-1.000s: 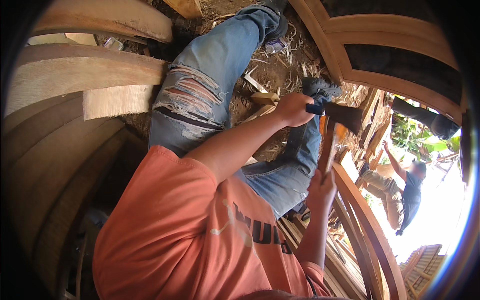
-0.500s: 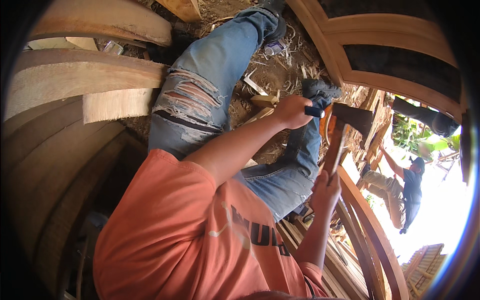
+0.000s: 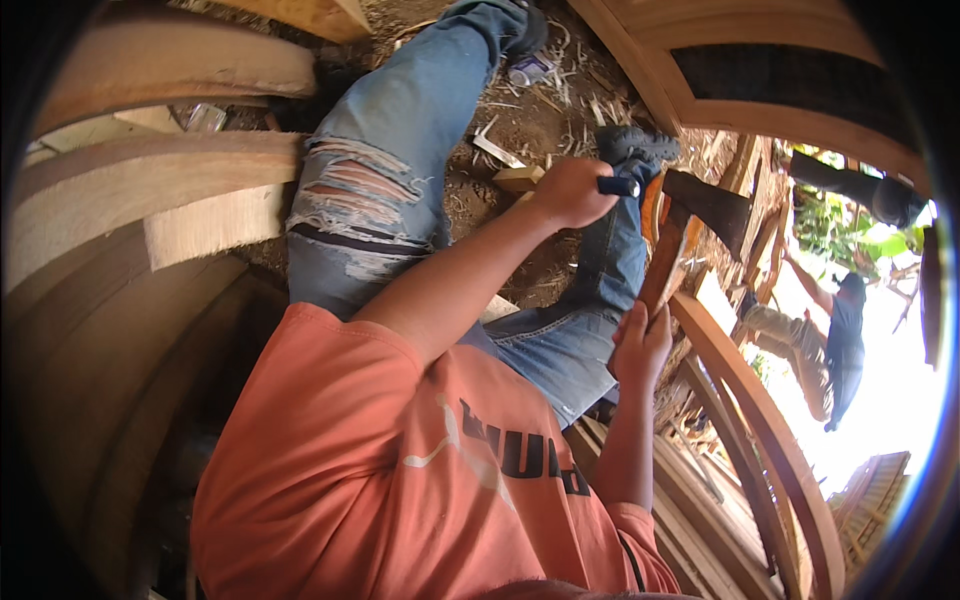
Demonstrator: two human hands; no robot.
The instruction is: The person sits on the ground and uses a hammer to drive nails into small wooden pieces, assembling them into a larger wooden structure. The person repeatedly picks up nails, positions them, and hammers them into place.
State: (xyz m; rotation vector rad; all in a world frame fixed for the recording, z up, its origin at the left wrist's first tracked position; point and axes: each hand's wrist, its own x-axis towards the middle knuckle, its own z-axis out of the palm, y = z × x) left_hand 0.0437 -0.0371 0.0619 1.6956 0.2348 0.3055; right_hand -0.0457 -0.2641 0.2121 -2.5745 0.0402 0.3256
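My left hand is a fist around a dark blue tool handle, whose blunt end sticks out to the right. Its other end is hidden, so I cannot tell the kind of tool. Low on its wooden shaft, my right hand grips an axe. The dark steel axe head is raised, a small gap to the right of the blue handle. Behind the shaft shows something orange, partly covered. Both hands are in front of my bent leg in torn blue jeans.
Curved wooden beams rise on the left. A panelled wooden frame stands at the upper right, and curved timbers lie at the lower right. Wood chips and a can litter the ground. Another person bends over at the far right.
My view has shifted a little. The gap between axe head and blue handle is slightly wider. The other person has bent or moved slightly.
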